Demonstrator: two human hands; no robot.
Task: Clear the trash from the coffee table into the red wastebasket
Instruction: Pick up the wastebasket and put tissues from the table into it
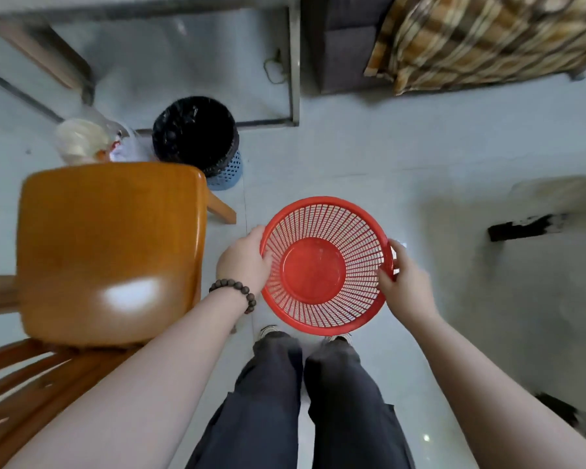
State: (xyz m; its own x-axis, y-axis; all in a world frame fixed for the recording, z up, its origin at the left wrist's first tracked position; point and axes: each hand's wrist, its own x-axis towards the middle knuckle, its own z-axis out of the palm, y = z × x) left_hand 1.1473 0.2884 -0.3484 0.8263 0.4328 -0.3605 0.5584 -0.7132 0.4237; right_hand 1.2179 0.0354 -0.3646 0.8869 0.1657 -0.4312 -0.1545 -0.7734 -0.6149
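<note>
Left hand (244,258) clamps the left rim of the empty red wastebasket (325,265), held above the floor by the wooden chair (112,252); right hand (405,282) pinches the right rim. Best kept level, both grips firm.

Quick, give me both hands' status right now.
Left hand: closed on the red wastebasket rim, left side.
Right hand: closed on the rim's right side.

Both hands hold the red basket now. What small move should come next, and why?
Probably set the red wastebasket down on the floor. It looks empty, and the left hand and right hand both grip its rim, so neither is free to pick up trash.
</note>
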